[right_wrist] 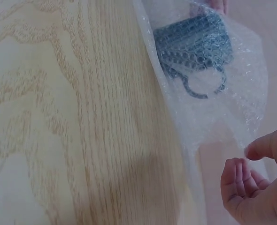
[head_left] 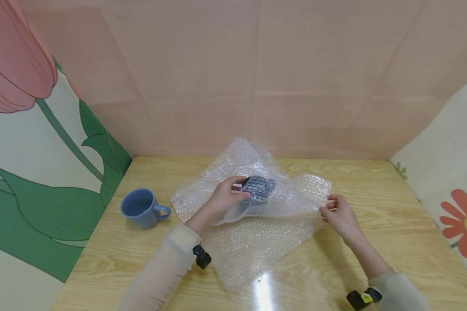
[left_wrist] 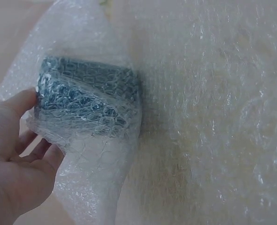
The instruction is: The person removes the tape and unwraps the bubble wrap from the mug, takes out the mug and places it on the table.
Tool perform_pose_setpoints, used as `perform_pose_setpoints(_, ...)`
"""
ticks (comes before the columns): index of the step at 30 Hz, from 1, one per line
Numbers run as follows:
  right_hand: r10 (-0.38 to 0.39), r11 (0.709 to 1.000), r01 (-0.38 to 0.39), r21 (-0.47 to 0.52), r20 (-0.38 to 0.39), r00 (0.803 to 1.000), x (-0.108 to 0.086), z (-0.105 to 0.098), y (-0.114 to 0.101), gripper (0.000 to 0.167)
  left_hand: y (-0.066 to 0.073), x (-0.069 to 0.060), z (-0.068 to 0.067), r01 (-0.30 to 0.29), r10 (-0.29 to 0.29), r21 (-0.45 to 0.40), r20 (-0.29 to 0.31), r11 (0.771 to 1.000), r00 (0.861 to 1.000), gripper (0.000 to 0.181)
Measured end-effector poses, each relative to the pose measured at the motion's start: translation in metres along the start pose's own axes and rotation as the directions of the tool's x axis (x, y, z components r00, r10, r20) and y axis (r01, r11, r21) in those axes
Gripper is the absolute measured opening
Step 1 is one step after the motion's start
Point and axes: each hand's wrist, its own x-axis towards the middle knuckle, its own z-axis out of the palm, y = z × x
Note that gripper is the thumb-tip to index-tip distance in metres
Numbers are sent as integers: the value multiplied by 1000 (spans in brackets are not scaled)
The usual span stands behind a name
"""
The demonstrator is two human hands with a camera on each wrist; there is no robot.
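A dark blue mug (head_left: 259, 190) lies covered by bubble wrap (head_left: 233, 162) in the middle of the table. Its looped handle (right_wrist: 193, 92) shows through the plastic in the right wrist view. My left hand (head_left: 226, 195) grips the covered mug from the left, thumb on the near side and fingers at the far side. To the right, my right hand (head_left: 340, 216) pinches a corner of the bubble wrap between thumb and fingers. In the left wrist view the mug (left_wrist: 87, 96) sits under a folded layer, with the sheet spread beside it.
A second mug (head_left: 139, 209), lighter blue, stands upright at the left, its handle pointing right near the wrap's edge. The wooden table (head_left: 377, 203) meets a pinkish backdrop (head_left: 202, 99) at the back. Flower-printed sheets (head_left: 416, 151) hang at both sides.
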Motion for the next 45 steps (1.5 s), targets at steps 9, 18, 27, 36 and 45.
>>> perform_pose_setpoints(9, -135, 982, 144, -125, 80, 988, -1, -6, -2, 59, -1, 0, 0, -5, 5, 5, 2, 1000, 1000, 53)
perform_pose_setpoints(18, -312, 941, 311, -131, 14, 950, 1, -12, -14, 59, 0, 0, -1, -15, 15, 3, 3, 1000, 1000, 53)
perform_pose_setpoints(27, -347, 929, 339, -150, -28, 937, 5, -22, -31, 62, 2, 0, -1, -19, 19, 8, 0, 1000, 1000, 52)
perform_pose_setpoints(36, -420, 886, 398, -238, -45, 907, 11, -28, -44, 51, 0, 1, -1, 5, -5, 12, 4, 1000, 1000, 52)
perform_pose_setpoints(45, -441, 869, 446, -215, 74, 894, 13, -17, -62, 49, -2, 2, -1, -1, 0, 5, 15, 1000, 1000, 53)
